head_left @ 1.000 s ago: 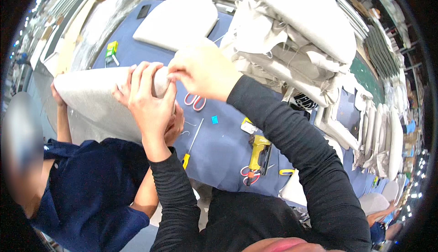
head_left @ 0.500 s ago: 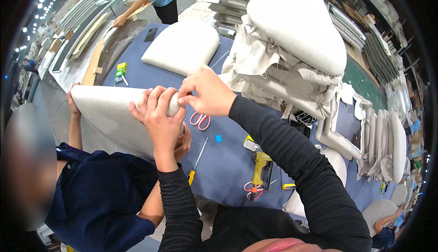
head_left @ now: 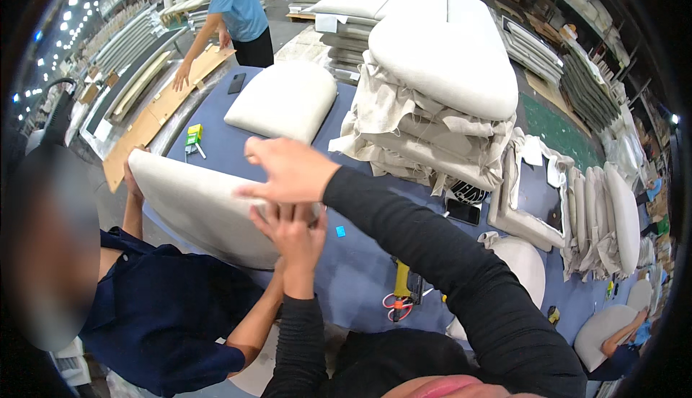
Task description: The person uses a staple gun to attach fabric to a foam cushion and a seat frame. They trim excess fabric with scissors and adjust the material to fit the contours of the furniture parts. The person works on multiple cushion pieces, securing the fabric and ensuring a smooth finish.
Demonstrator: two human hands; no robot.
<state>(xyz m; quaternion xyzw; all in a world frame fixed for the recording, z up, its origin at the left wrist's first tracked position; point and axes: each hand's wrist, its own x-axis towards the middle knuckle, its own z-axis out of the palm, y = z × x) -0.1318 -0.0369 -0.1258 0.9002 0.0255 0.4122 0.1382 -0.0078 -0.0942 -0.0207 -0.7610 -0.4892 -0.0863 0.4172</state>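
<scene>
A light grey upholstered seat cushion (head_left: 209, 203) stands tilted on edge at the left of the blue-covered table. My left hand (head_left: 294, 236) grips its near right corner, fingers bent over the edge. Just above that corner, my right hand (head_left: 292, 171) is raised with thumb and fingers apart, slightly blurred, and nothing shows in it. It covers part of the cushion's top edge. A co-worker in dark blue steadies the cushion, one hand (head_left: 134, 182) at its far left end and the other partly hidden beside my left wrist.
A yellow staple gun (head_left: 402, 281) lies near red-handled scissors (head_left: 395, 306). Behind stand a pale cushion (head_left: 285, 102) and a tall stack of covered cushions (head_left: 443, 66). A black phone (head_left: 463, 211) and a green-yellow box (head_left: 194, 135) rest on the table. Another person handles a board (head_left: 169, 102).
My right hand has come away from the cushion's corner and its pinched fingers have spread. My left hand has shifted right and down with the cushion corner. The person behind has moved the board.
</scene>
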